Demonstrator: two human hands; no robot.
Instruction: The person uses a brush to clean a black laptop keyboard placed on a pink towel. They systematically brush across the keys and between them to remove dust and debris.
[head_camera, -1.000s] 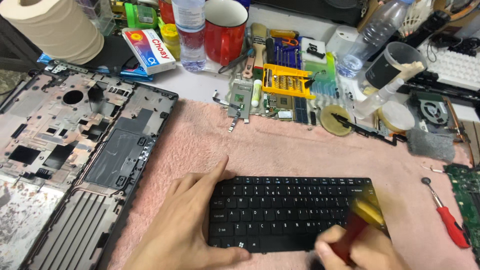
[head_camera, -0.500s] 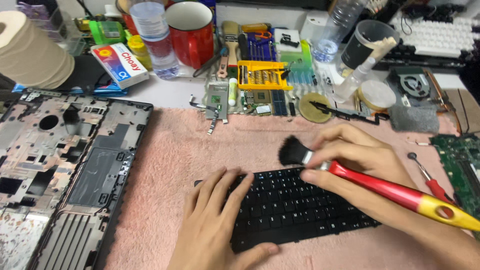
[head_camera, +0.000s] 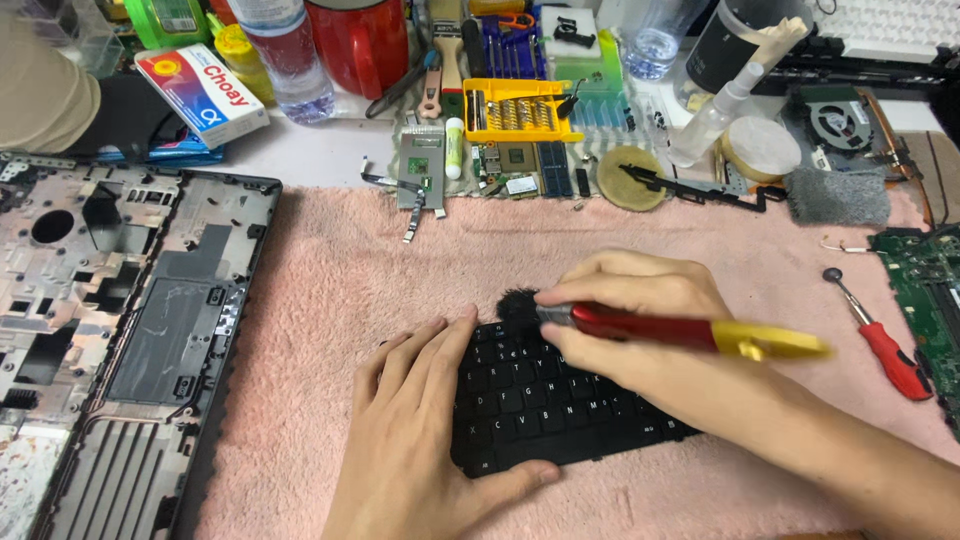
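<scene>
On the pink towel (head_camera: 330, 290) in the middle of the desk lies a black keyboard (head_camera: 540, 400), flat, with its keys up. The left hand (head_camera: 415, 440) rests on the left end of the keyboard, open and flat: the fingers are spread over the keys and the thumb lies along the near edge. It grips nothing; it only presses on the keyboard. The right hand (head_camera: 640, 320) is closed around a brush (head_camera: 660, 328) with a red and yellow handle. The black bristles touch the far left corner of the keyboard, just beside the left fingertips, and the handle points to the right.

To the left of the towel lies an open laptop shell (head_camera: 130, 340). On the right part of the towel is a red screwdriver (head_camera: 880, 335), well apart from the hands, and next to it a green board (head_camera: 925, 280). Behind the towel stand a yellow bit case (head_camera: 520, 110), a red mug (head_camera: 350, 45) and a clear bottle (head_camera: 290, 55).
</scene>
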